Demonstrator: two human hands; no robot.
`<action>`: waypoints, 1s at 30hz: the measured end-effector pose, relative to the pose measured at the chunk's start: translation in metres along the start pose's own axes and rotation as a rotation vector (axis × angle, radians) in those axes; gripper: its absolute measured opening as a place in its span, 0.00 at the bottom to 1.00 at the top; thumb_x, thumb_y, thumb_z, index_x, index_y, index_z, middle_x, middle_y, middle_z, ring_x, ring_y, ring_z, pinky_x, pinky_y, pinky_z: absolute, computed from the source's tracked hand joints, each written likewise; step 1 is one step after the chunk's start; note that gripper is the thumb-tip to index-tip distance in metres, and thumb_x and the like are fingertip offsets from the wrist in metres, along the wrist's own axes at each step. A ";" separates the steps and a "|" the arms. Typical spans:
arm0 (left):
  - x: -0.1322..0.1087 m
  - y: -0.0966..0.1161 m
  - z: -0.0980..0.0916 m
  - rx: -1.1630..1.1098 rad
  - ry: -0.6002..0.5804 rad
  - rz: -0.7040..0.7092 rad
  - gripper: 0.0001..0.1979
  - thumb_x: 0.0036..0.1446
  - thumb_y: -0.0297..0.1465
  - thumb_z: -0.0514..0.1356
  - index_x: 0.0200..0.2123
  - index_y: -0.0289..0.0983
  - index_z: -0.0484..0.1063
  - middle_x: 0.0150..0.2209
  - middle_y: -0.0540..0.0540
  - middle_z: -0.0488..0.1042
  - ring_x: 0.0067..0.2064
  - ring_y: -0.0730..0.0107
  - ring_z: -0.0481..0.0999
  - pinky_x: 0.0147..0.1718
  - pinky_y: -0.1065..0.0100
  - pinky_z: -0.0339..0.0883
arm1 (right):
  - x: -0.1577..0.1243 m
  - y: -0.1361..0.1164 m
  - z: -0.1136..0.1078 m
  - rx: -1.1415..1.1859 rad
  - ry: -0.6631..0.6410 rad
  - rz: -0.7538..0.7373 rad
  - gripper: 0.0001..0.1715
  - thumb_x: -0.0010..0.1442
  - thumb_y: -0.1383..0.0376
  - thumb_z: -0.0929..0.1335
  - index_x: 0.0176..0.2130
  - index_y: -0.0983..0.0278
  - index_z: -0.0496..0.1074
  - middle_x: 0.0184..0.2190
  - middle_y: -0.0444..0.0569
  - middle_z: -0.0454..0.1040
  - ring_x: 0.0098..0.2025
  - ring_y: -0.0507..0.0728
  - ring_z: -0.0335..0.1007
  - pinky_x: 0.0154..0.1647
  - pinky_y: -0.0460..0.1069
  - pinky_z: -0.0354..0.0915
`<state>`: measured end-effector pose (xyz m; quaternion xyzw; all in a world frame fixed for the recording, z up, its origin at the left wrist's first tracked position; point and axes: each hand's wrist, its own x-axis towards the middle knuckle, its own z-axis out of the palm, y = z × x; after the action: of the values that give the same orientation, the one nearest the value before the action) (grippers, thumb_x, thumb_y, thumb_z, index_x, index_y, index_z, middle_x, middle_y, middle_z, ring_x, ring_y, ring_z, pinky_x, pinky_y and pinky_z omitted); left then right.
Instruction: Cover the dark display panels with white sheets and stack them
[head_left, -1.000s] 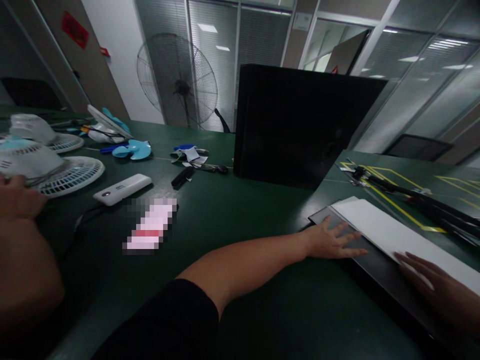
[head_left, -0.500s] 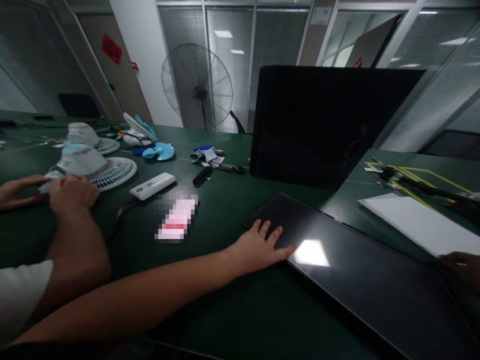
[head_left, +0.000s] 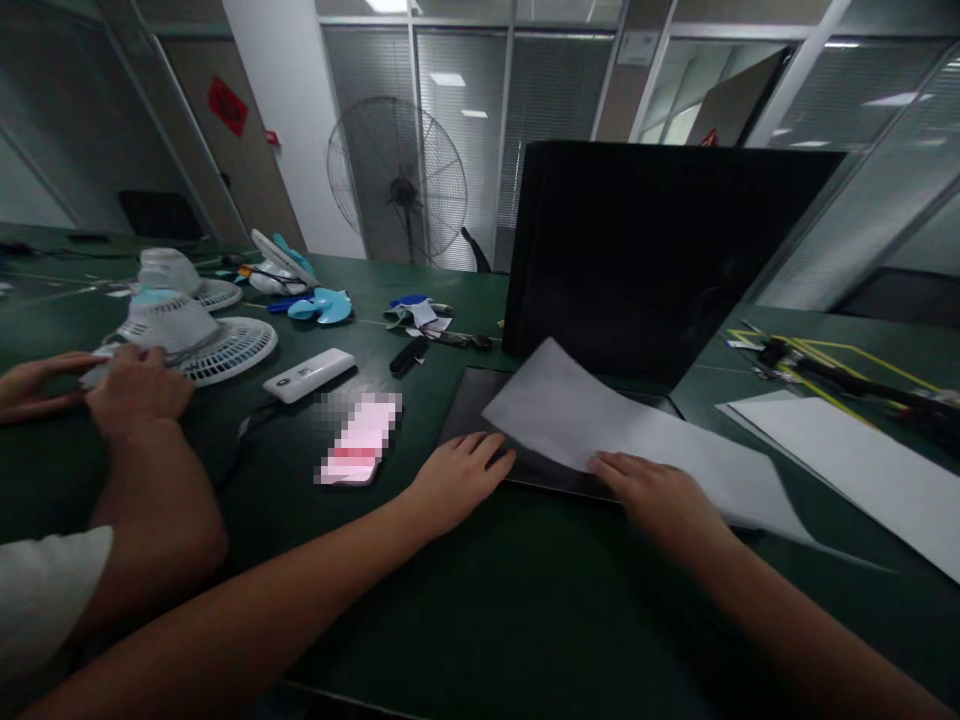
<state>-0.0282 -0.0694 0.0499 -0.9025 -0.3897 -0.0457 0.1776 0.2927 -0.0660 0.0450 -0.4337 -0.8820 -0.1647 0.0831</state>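
A flat black panel [head_left: 471, 400] lies on the green table, largely covered by a thin white sheet [head_left: 637, 430]. The near edge of that sheet is gripped by my right hand [head_left: 652, 490], its fingertips on the paper-like surface. The sheet's left corner rises off the panel, and its right end droops over the panel's side. My left hand [head_left: 457, 480] rests at the panel's near left edge with fingers stretched out and thumb apart, holding nothing. Its fingertips are close to the sheet; whether they touch it I cannot tell.
A dark monitor-like panel [head_left: 645, 260] stands behind. White sheets [head_left: 847, 460] lie right, near yellow-edged strips [head_left: 855, 350]. Left are a phone [head_left: 364, 440], a white power bank [head_left: 309, 375] and fan parts [head_left: 232, 350]. A co-worker's hands [head_left: 139, 385] touch a white fan base.
My right hand has come in from the right with a white sheet, now over the black panel. The panel has shifted left and turned. My left hand has moved left to its edge.
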 end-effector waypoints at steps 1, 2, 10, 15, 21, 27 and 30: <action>-0.003 -0.002 0.000 0.009 0.101 0.010 0.20 0.67 0.25 0.55 0.61 0.38 0.68 0.62 0.35 0.70 0.59 0.51 0.74 0.54 0.52 0.72 | 0.014 -0.011 0.002 -0.022 -0.068 -0.046 0.29 0.61 0.77 0.64 0.57 0.57 0.74 0.55 0.53 0.77 0.50 0.62 0.78 0.44 0.56 0.77; -0.005 -0.003 0.000 0.023 0.185 0.018 0.19 0.68 0.25 0.55 0.60 0.39 0.69 0.61 0.36 0.70 0.60 0.52 0.73 0.57 0.52 0.69 | 0.025 -0.018 0.003 -0.046 -0.111 -0.097 0.30 0.62 0.77 0.64 0.59 0.58 0.73 0.56 0.53 0.76 0.52 0.62 0.77 0.46 0.57 0.77; 0.002 -0.009 0.000 -0.046 -0.019 -0.013 0.12 0.68 0.30 0.57 0.52 0.40 0.76 0.54 0.42 0.77 0.54 0.55 0.77 0.52 0.52 0.71 | 0.031 -0.020 0.022 0.028 0.024 -0.167 0.22 0.68 0.67 0.65 0.59 0.59 0.74 0.56 0.51 0.77 0.53 0.61 0.76 0.52 0.59 0.74; 0.003 -0.008 0.000 -0.079 -0.127 -0.042 0.16 0.68 0.29 0.57 0.57 0.40 0.73 0.54 0.41 0.77 0.52 0.54 0.78 0.47 0.54 0.74 | 0.025 -0.016 0.004 0.167 0.000 -0.122 0.19 0.69 0.58 0.64 0.54 0.59 0.78 0.52 0.50 0.79 0.50 0.60 0.77 0.51 0.58 0.73; 0.003 -0.009 -0.005 -0.084 -0.179 -0.021 0.18 0.69 0.28 0.55 0.60 0.39 0.70 0.57 0.40 0.75 0.54 0.52 0.77 0.44 0.53 0.77 | 0.002 0.067 -0.005 0.027 0.100 0.696 0.34 0.70 0.47 0.55 0.54 0.63 0.77 0.48 0.61 0.78 0.48 0.69 0.76 0.46 0.63 0.70; 0.006 -0.007 -0.012 -0.088 -0.254 -0.010 0.19 0.67 0.26 0.56 0.60 0.38 0.71 0.55 0.40 0.77 0.52 0.51 0.79 0.40 0.54 0.79 | -0.067 0.163 0.058 -0.014 0.137 1.168 0.48 0.62 0.44 0.57 0.71 0.69 0.52 0.72 0.70 0.46 0.71 0.88 0.31 0.57 0.81 0.41; 0.006 -0.006 -0.014 -0.079 -0.274 -0.012 0.19 0.67 0.25 0.56 0.60 0.38 0.71 0.54 0.39 0.77 0.51 0.51 0.80 0.40 0.54 0.79 | -0.083 0.178 0.076 0.100 0.038 1.312 0.49 0.62 0.42 0.55 0.71 0.68 0.49 0.72 0.72 0.43 0.69 0.92 0.29 0.51 0.84 0.38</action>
<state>-0.0278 -0.0667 0.0664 -0.9043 -0.4134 0.0615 0.0871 0.4840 0.0019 -0.0112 -0.8740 -0.4395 -0.0463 0.2018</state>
